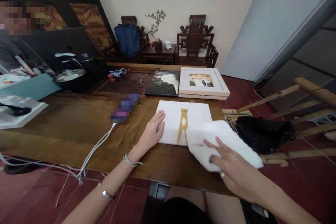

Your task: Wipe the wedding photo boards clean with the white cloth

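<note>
A flat white panel (169, 122) lies on the wooden table. On its face is a gold-coloured two-legged piece (183, 117) with an oval hole, like the stand on a picture's back. My left hand (154, 127) rests on the panel's left edge, fingers stretched out and nothing gripped. In my right hand (227, 164) is a fluffy white cloth (217, 133), held bunched with the fingers spread over it. The cloth covers the panel's lower right corner and part of the gold piece's right leg.
Behind the panel lie a dark photo panel (162, 83) and a light wooden picture frame (224, 90). A phone (125, 107) with white cables (98, 147) is to the left. Farther left are a pot (70, 78) and a teal box (34, 85). Bamboo poles (296, 155) stand right; a person is far left.
</note>
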Tool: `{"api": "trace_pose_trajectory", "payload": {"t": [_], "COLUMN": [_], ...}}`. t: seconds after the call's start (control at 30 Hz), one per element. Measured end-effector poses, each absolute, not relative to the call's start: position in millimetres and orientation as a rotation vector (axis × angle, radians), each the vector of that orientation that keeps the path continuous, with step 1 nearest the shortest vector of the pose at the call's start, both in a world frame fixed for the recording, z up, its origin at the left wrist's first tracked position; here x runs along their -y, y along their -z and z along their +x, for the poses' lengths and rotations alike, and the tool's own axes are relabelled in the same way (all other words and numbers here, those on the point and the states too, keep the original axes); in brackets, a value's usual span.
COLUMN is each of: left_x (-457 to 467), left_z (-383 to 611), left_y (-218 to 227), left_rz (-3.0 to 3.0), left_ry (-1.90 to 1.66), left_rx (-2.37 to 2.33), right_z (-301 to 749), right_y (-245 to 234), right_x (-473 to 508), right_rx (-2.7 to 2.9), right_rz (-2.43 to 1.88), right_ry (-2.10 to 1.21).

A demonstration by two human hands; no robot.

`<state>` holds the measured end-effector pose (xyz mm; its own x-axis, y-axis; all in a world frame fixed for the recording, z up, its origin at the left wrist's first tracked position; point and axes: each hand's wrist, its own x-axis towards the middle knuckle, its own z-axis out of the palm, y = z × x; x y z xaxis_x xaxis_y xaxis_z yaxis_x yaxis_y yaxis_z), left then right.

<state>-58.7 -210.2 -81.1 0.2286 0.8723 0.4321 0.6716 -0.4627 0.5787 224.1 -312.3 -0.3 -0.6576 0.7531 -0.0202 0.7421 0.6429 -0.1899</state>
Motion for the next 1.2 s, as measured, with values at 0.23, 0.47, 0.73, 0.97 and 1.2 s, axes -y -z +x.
{"api": "trace_pose_trajectory", "payload": {"t": [0.23,0.47,0.73,0.97,1.2], "left_x": [210,210,210,211,211], "left_z": [-60,-63,-62,-60,-61], "left_y": [82,81,82,80,79], "left_rz": [2.22,2.23,2.22,2.23,2.235], "left_ry": [-1.086,-1.045,-1.078,-1.055,-1.049], "left_rx": [-1.424,-1.416,-1.413,-1.437,-1.429], "right_z": [220,208,212,218,213], "right_y": [4,-7,10,8,-6], "right_x": [267,167,236,334,251], "right_rx": [2.725,2.608,2.66,2.74,2.67], "right_rz": [-1.367,-1.55,-1.477,-1.281,-1.532], "right_ry": [-0.204,-0.14,-0.098,-0.324,-0.185]}}
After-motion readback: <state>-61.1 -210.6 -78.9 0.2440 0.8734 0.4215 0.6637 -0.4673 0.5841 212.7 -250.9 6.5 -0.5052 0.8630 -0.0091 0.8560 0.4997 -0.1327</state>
